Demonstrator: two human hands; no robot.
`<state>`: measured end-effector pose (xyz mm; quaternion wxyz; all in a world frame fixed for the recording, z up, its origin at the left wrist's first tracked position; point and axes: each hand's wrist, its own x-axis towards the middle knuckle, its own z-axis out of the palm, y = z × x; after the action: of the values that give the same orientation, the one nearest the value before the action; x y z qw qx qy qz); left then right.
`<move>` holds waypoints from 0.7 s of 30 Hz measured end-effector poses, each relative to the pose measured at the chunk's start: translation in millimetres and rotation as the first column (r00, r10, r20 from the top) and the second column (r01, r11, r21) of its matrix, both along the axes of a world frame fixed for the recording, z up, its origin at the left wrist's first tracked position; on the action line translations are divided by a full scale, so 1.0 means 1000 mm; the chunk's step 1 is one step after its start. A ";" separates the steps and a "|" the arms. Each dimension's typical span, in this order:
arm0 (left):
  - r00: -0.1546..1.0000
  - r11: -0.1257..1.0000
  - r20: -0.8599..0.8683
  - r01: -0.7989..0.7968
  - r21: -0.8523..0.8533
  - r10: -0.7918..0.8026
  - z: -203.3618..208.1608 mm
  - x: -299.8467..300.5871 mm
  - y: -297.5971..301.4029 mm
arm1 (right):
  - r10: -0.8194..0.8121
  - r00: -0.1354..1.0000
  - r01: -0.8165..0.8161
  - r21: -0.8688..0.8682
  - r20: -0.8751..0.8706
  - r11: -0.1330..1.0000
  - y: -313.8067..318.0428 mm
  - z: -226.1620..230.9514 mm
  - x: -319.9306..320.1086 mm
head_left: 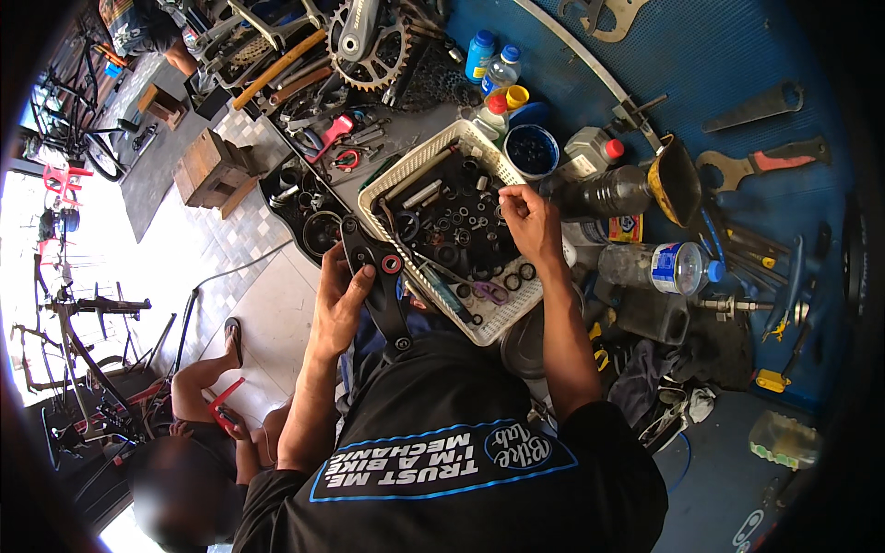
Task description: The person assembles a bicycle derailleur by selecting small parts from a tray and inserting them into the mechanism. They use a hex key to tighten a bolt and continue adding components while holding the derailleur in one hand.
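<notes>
My left hand [337,302] is closed around a black bike suspension linkage [388,313], its thumb on the upper face. The linkage is long and curved, with round holes at its ends and a red-ringed bearing seat [392,264] near the middle. It is tilted at the near left side of a cream plastic basket [505,323]. Over the basket's right side, my right hand [532,223] has its fingers curled and pinched together; whether anything small is between them cannot be made out. Bearings, rings and spacers [461,221] lie on the dark basket floor, beside purple-handled scissors [491,292].
Bottles and a blue tub [531,150] crowd the basket's right side. Pliers and small tools [346,143] lie beyond it, below a crankset [364,46]. A wooden box [214,170] stands on the tiled floor. Another person [207,442] sits at lower left.
</notes>
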<state>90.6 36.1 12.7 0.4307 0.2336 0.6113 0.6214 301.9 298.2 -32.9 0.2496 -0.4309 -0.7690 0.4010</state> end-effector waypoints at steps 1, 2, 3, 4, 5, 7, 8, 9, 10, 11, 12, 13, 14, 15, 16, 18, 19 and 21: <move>1.000 1.000 0.008 -0.010 0.003 0.010 0.001 0.001 0.000 | 0.007 1.000 -0.007 0.005 0.019 1.000 0.000 0.000 0.000; 1.000 1.000 0.015 -0.020 0.006 0.020 0.002 0.003 0.001 | 0.008 1.000 -0.008 0.006 0.024 1.000 0.001 0.000 0.000; 0.999 0.999 0.023 -0.031 0.008 0.031 0.003 0.004 0.000 | 0.009 1.000 -0.010 0.006 0.030 1.000 0.002 0.000 0.000; 0.999 1.000 0.021 -0.030 0.000 0.030 0.002 0.005 -0.001 | 0.011 0.999 -0.011 0.006 0.036 1.000 0.002 0.000 0.000; 0.999 1.000 0.018 -0.030 -0.008 0.030 0.002 0.004 -0.002 | 0.017 0.999 -0.018 0.015 0.037 1.000 0.003 0.000 -0.001; 1.000 0.999 0.013 -0.023 -0.024 0.023 0.001 0.003 -0.004 | 0.025 0.999 -0.027 0.033 0.040 0.999 0.004 0.003 -0.002; 1.000 0.999 0.011 -0.018 -0.032 0.018 0.000 0.002 -0.005 | 0.026 0.999 -0.028 0.045 0.041 0.999 0.004 0.001 -0.002; 1.000 0.999 0.007 -0.014 -0.039 0.015 0.000 0.002 -0.006 | 0.027 0.999 -0.030 0.059 0.041 0.998 0.005 0.000 -0.002; 1.000 0.999 0.008 -0.015 -0.034 0.015 0.000 0.002 -0.006 | 0.028 0.999 -0.031 0.072 0.041 0.997 0.006 -0.001 -0.002; 1.000 0.999 0.010 -0.014 -0.029 0.015 0.000 0.003 -0.006 | 0.026 0.999 -0.029 0.070 0.043 0.997 0.006 -0.002 -0.001; 1.000 1.000 0.012 -0.015 -0.025 0.016 0.000 0.003 -0.006 | 0.025 0.999 -0.028 0.066 0.046 0.997 0.006 -0.001 -0.001; 1.000 1.000 0.004 -0.015 -0.025 0.015 0.000 0.003 -0.006 | 0.023 0.999 -0.026 0.063 0.049 0.998 0.006 -0.001 0.000; 1.000 1.000 -0.004 -0.015 -0.025 0.015 0.001 0.003 -0.006 | 0.030 0.998 -0.033 0.062 0.053 0.998 0.006 -0.002 0.000; 1.000 1.000 -0.012 -0.014 -0.025 0.014 0.001 0.003 -0.006 | 0.035 0.998 -0.039 0.062 0.059 0.997 0.006 -0.003 0.001; 1.000 0.999 -0.013 -0.012 -0.032 0.012 0.001 0.003 -0.006 | 0.041 0.997 -0.045 0.061 0.064 0.997 0.006 -0.003 0.002; 1.000 0.999 -0.014 -0.009 -0.046 0.008 0.001 0.002 -0.006 | 0.040 0.996 -0.045 0.065 0.075 0.997 0.006 -0.006 0.003; 1.000 0.999 -0.014 -0.011 -0.033 0.010 0.000 0.002 -0.006 | 0.039 0.996 -0.045 0.067 0.081 0.997 0.006 -0.007 0.003; 1.000 1.000 -0.014 -0.014 -0.007 0.014 -0.002 0.003 -0.005 | 0.032 0.997 -0.036 0.054 0.066 0.998 0.006 -0.009 0.004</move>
<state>93.4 30.7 11.2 0.4230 0.2322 0.6182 0.6205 305.7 303.9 -42.2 0.2295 -0.4234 -0.7947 0.3695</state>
